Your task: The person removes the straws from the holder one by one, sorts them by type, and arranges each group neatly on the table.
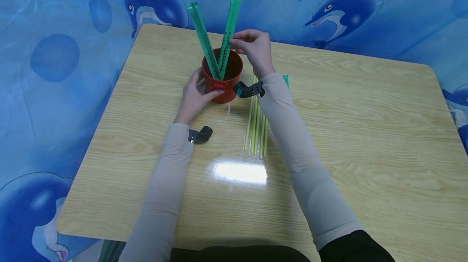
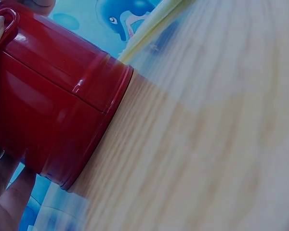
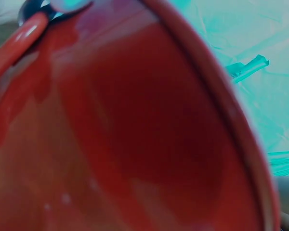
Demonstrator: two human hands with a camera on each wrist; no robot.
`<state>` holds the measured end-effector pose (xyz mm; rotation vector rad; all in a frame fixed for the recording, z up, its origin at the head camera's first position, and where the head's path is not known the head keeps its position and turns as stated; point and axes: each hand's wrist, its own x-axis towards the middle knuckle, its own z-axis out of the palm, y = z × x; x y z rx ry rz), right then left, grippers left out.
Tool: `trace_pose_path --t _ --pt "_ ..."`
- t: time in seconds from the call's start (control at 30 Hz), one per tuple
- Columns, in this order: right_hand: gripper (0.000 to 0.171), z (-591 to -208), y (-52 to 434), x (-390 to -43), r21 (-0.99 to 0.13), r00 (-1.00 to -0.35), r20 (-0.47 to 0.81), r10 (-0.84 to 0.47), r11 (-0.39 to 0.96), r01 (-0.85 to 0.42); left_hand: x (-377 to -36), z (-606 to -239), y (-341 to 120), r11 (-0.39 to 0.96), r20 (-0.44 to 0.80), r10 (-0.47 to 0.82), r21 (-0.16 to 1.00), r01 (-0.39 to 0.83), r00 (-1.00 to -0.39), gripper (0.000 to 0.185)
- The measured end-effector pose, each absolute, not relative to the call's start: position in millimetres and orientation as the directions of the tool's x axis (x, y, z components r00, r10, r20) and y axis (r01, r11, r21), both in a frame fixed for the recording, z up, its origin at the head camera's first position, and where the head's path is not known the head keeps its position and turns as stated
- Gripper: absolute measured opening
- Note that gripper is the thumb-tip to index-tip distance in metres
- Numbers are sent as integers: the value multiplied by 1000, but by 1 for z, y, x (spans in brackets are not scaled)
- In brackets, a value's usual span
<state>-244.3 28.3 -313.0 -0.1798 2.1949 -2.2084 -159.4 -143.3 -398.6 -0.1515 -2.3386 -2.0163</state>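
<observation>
A red cup (image 1: 234, 76) with a small handle stands upright near the table's back edge. My left hand (image 1: 195, 95) grips it, thumb at the front by the handle and fingers round the left side; the left wrist view shows the cup (image 2: 48, 96) close up, with fingers (image 2: 19, 192) against its wall. Two long green printed wrappers, the left one (image 1: 204, 38) and the right one (image 1: 229, 26), stick up from the cup and lean apart. With thumb and fingertips, my right hand (image 1: 254, 48) pinches the right wrapper above the rim. What lies inside the wrappers is hidden.
Several yellow straws (image 1: 254, 128) in clear wrapping lie on the wooden table (image 1: 365, 140) right of the cup, partly under my right forearm. A green end (image 1: 286, 80) shows beyond the sleeve. A blue dolphin-print sheet (image 1: 263, 6) hangs behind the table.
</observation>
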Motion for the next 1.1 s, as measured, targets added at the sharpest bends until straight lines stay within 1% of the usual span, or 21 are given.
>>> trace_pose_path --t 0.53,0.83,1.1 --pt "9 -309 33 -243 -995 -992 98 -73 -4 -98 -160 -397 -142 139 106 39 984 111 -994 80" --pt "4 -303 41 -242 -991 -991 124 -49 -52 -121 -160 -398 -142 143 105 31 984 109 -994 81" --pt "4 -296 46 -239 -983 -985 174 -22 -65 -172 -159 -398 -142 150 108 38 982 113 -993 80"
